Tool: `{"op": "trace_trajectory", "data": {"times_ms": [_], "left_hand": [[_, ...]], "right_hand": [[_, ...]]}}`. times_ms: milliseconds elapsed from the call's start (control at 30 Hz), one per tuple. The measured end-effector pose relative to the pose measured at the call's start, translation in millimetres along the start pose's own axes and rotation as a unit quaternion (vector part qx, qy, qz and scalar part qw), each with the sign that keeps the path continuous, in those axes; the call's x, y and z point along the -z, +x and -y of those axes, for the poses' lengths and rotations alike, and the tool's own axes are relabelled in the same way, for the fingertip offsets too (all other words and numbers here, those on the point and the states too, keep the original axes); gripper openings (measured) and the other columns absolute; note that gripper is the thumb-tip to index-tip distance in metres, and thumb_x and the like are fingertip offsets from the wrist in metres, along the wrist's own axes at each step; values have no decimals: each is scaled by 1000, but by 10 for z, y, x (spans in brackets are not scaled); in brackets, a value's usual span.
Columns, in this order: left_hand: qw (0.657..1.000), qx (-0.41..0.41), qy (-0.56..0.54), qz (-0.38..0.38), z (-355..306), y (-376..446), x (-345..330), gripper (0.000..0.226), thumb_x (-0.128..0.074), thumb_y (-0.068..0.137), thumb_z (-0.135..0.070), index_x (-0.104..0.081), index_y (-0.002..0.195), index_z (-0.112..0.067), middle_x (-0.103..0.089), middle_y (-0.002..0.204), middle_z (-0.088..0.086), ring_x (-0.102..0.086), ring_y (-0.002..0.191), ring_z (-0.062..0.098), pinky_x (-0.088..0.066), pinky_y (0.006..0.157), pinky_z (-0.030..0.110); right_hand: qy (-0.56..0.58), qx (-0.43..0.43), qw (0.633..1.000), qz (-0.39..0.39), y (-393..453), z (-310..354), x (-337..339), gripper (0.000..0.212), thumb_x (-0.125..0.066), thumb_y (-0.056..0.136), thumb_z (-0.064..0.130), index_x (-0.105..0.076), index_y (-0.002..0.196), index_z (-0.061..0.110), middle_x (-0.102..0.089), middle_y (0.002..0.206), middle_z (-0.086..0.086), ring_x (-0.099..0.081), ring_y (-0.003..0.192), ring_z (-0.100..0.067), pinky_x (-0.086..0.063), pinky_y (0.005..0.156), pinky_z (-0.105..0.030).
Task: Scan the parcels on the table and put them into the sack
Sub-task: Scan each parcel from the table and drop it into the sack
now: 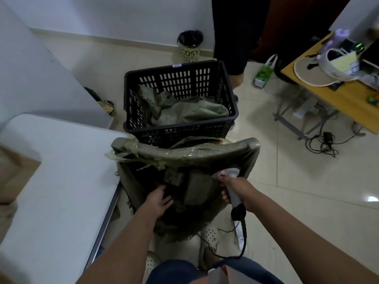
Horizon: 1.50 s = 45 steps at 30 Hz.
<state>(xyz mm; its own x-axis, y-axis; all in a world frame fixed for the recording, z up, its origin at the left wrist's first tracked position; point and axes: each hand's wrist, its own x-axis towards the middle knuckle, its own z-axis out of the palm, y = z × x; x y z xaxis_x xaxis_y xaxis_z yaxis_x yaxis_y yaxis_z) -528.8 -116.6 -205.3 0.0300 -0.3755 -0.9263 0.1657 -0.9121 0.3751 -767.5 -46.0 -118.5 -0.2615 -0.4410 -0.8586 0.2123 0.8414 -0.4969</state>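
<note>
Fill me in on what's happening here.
A person is loading parcels into a green sack beside the white table. The left hand reaches open into the sack's mouth, where dark parcels lie. The right hand grips a barcode scanner. A black crate stands behind.

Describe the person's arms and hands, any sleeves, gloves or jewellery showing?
Both forearms are bare up to the frame edge, with no sleeves in view. The left hand and right hand wear no gloves, and no watch, ring or bracelet shows on either.

Small parcel-sorting room, tiled floor [287, 181], black crate [180, 132], cluttered desk [348, 99], waste bin [190, 50]
</note>
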Motion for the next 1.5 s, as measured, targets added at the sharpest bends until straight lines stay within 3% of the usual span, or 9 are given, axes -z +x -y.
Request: {"op": "trace_trajectory", "data": {"times_ms": [333,500,667,867,967,1067,1233,1333,1500], "left_hand": [[1000,-19,6,9,-56,-318,1151,35,-45,104,-20,-52,136,-10,-56,135,13,-59,110,28,-48,97,38],[998,-62,20,13,-132,-681,2107,16,-63,95,-30,-66,104,-17,-65,107,1,-67,96,20,-53,86,35],[991,-131,26,1,-191,-1150,3124,24,-56,99,-28,-61,122,-20,-62,122,1,-66,108,24,-56,84,31],[955,-272,40,-110,-149,-1468,4212,20,-52,101,-21,-62,118,-19,-63,116,0,-65,94,17,-49,80,26],[906,-328,102,-246,-42,-1515,4707,18,-56,98,-16,-66,112,-21,-66,121,6,-63,90,17,-48,75,24],[854,-280,208,-386,121,-1442,5107,39,-62,93,-22,-57,132,-24,-46,144,7,-53,121,26,-47,99,35],[872,-228,179,-394,420,-1326,5346,97,-75,83,-33,-13,156,-28,1,164,2,-15,148,34,-27,116,50],[901,-241,61,-355,530,-1244,5409,108,-79,81,-31,-2,157,-30,-10,163,4,-26,145,33,-32,114,49],[917,-273,-87,-278,658,-1239,5480,103,-80,81,-21,-10,155,-34,-47,138,-4,-51,126,23,-48,100,43]], "right_hand": [[-95,52,989,100,-302,257,-964,35,-64,95,33,-61,99,-1,-61,67,-12,-60,54,-20,-48,50,-27],[-156,84,971,163,-664,296,-1978,33,-64,95,34,-61,89,1,-59,63,-11,-58,49,-19,-46,46,-25],[-195,156,942,226,-1196,242,-3164,32,-66,94,31,-59,91,0,-59,60,-11,-57,45,-18,-48,44,-24],[-236,215,897,304,-1776,45,-4357,37,-66,93,33,-59,99,-2,-60,63,-13,-57,48,-20,-49,46,-25],[-265,216,880,330,-1983,-144,-4799,35,-65,93,31,-59,100,-3,-60,63,-13,-58,49,-20,-49,47,-25],[-298,213,868,336,-2127,-344,-5117,37,-65,93,34,-60,101,-2,-62,64,-13,-59,51,-20,-50,49,-25],[-349,217,850,330,-2229,-553,-5390,42,-63,94,37,-61,104,-4,-63,67,-14,-60,50,-18,-52,47,-23],[-361,216,849,321,-2175,-610,-5469,44,-64,93,37,-61,105,-5,-63,66,-14,-61,50,-19,-52,48,-25],[-362,199,858,306,-2057,-756,-5528,42,-64,94,33,-60,107,-7,-66,68,-15,-60,51,-20,-52,48,-25]]}}
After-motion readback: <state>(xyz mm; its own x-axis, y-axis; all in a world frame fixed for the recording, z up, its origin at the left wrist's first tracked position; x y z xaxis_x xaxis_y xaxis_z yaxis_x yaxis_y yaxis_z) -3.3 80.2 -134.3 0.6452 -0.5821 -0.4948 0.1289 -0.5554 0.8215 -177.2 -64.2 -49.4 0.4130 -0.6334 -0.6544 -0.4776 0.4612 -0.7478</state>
